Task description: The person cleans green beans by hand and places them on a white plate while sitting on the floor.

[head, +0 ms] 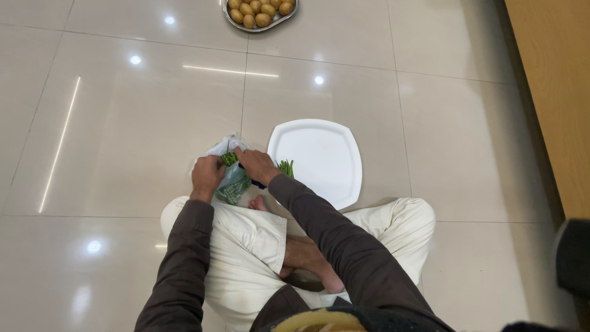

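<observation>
Glossy beige tile floor (123, 123), person cross-legged on it. Both hands are at the clear plastic bag (230, 178) of green beans just ahead of the knees — left hand (206, 175) gripping the bag's edge, right hand (257, 166) pinching a bean at the mouth. White plate (319, 154) just beside, a few beans (286, 167) on its near edge. Looks like mid-unpacking to me; next needs a short carry right. Potato tray (261, 12) well apart.
</observation>
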